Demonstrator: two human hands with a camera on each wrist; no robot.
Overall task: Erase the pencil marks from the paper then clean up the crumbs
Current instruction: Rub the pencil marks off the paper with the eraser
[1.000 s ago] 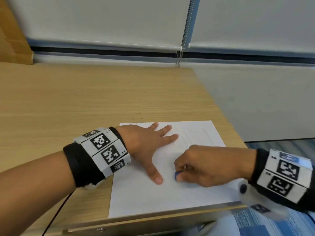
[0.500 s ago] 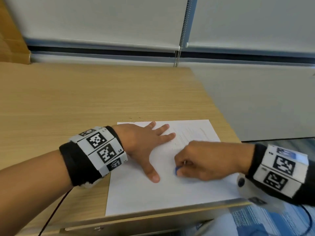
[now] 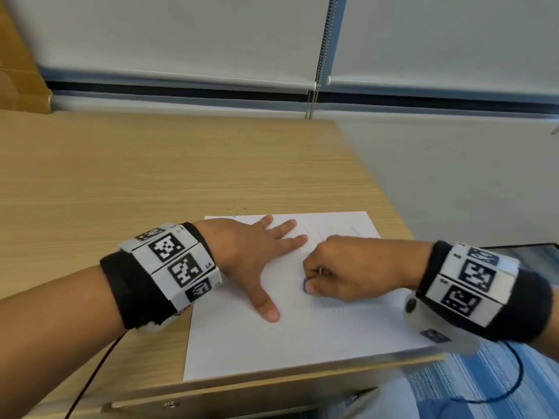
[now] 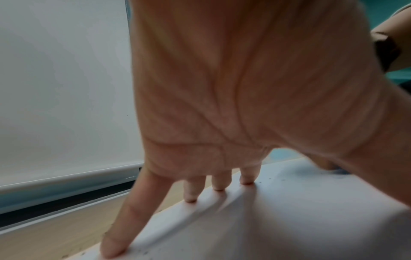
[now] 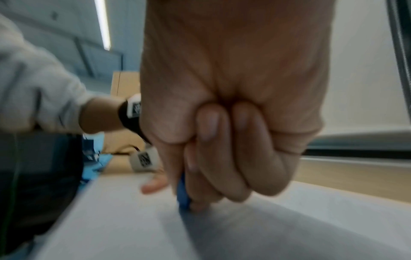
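A white sheet of paper (image 3: 302, 337) lies near the desk's front right corner, with faint pencil marks (image 3: 332, 229) near its far edge. My left hand (image 3: 257, 255) lies flat on the paper, fingers spread and straight, holding it down. My right hand (image 3: 335, 267) pinches a small blue eraser (image 3: 305, 285) and presses it onto the paper just right of the left thumb. In the right wrist view the blue eraser (image 5: 183, 195) sticks out below the curled fingers onto the paper (image 5: 244, 234). Small dark crumbs (image 4: 275, 181) dot the paper (image 4: 278, 219) near my left fingertips (image 4: 219, 186).
The wooden desk (image 3: 151, 182) stretches to the left and back, with a few crumbs (image 3: 233, 208) just beyond the paper's far edge. Its right edge runs close past the paper. A wall with roller blinds (image 3: 181, 34) and a bead chain (image 3: 317, 71) stands behind.
My right hand with the eraser has shifted slightly up the paper toward the left hand's fingers. The left hand stays flat in place.
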